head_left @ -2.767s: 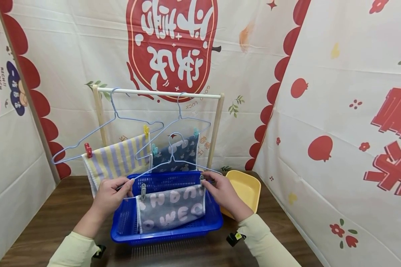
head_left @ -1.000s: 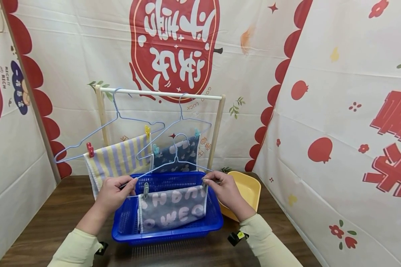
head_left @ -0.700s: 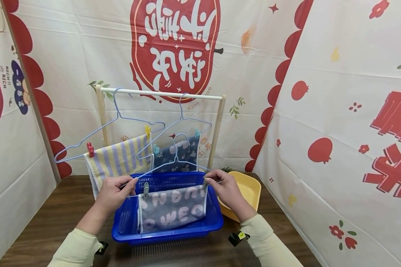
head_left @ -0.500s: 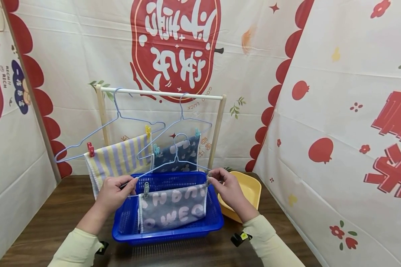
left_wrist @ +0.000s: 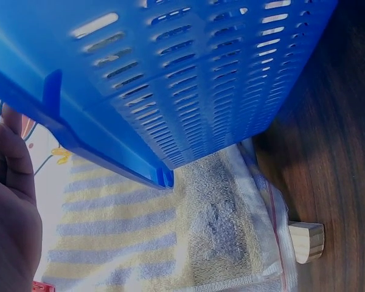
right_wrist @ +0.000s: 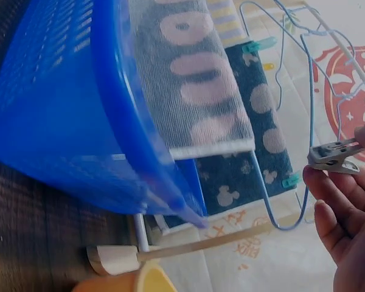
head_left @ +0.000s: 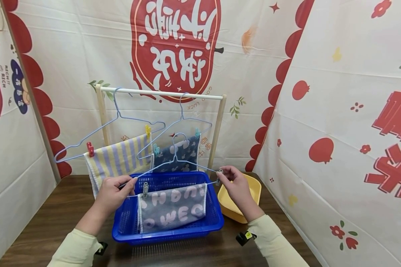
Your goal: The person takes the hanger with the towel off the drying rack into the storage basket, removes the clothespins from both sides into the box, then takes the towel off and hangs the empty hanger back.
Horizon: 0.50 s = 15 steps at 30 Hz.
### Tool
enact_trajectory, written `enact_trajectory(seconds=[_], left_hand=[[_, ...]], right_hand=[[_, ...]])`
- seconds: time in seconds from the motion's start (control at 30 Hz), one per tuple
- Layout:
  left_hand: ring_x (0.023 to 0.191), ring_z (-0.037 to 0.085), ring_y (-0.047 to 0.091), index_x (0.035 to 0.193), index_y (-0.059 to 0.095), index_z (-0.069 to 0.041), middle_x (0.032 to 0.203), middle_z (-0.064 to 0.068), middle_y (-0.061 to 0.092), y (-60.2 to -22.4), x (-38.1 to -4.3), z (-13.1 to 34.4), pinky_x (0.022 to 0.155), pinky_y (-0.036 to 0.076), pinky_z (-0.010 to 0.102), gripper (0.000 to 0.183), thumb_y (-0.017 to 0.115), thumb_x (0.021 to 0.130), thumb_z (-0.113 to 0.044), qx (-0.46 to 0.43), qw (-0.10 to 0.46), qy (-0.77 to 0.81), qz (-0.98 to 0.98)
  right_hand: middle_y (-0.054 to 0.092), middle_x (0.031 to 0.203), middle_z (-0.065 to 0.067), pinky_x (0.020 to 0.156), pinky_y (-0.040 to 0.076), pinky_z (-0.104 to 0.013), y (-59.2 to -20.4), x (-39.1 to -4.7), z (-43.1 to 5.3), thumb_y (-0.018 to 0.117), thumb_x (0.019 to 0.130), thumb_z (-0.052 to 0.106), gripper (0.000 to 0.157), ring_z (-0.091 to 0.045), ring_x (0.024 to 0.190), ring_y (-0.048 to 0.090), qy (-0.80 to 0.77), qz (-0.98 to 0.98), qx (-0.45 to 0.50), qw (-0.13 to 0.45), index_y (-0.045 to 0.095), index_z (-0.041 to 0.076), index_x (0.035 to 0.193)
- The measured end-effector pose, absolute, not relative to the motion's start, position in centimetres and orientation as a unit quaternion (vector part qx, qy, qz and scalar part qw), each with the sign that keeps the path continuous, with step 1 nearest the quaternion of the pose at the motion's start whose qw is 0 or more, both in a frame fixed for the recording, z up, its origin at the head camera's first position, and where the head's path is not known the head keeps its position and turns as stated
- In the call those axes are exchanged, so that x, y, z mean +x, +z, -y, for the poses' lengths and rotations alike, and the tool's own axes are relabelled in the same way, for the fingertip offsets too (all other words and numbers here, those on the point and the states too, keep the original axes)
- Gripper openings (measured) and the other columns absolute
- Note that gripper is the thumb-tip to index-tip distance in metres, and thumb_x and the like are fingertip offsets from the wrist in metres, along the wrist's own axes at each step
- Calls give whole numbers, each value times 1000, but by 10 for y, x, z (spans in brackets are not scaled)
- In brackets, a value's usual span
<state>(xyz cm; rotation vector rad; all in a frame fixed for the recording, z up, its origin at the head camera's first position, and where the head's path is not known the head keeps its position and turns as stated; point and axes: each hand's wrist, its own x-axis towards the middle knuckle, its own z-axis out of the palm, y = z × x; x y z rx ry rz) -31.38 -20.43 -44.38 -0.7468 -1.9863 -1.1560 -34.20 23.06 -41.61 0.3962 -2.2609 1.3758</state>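
Note:
In the head view my left hand (head_left: 113, 193) pinches the left end of a blue wire hanger (head_left: 175, 158). A grey towel (head_left: 173, 209) with pink letters is draped over its lower bar. One grey clothespin (head_left: 145, 189) sits at the towel's left top edge. My right hand (head_left: 235, 187) pinches another grey clothespin (head_left: 219, 177) at the hanger's right end, apart from the towel. In the right wrist view that clothespin (right_wrist: 336, 157) lies against the hanger wire; I cannot tell whether it bites it. The towel hangs over a blue basket (head_left: 168, 235).
Behind stands a rack (head_left: 160, 92) with two hangers. They carry a striped towel (head_left: 120, 157) with red and yellow clothespins, and a dark blue towel (head_left: 177, 157) with teal ones. A yellow basin (head_left: 235, 212) sits right of the basket on the wooden table (head_left: 46, 218).
My right hand has moved right along the hanger, taking its clothespin off the towel's right top corner to the hanger's end. My left hand stays nearly in place.

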Motion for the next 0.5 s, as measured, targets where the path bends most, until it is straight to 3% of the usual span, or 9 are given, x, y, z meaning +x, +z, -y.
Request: enact_trajectory(seconds=[0.27,0.5], left_hand=[[53,2,57,78,70,-26,65,-12,67,-442,-313,204,48,45,20,40,75,99,8,-300,364,-446,761],[53,1,57,78,71,-26,64,-12,67,-443,-313,205,48,45,20,40,75,98,8,-300,368,-444,760]], right_hand=[[74,98,-15,54,50,-22,-413,-350,-248,81,105,25,24,-16,65,72,562,783,102,248,77,4,117],[76,97,-11,54,51,-25,-413,-360,-259,81,105,31,29,-17,67,77,570,787,65,226,78,4,114]])
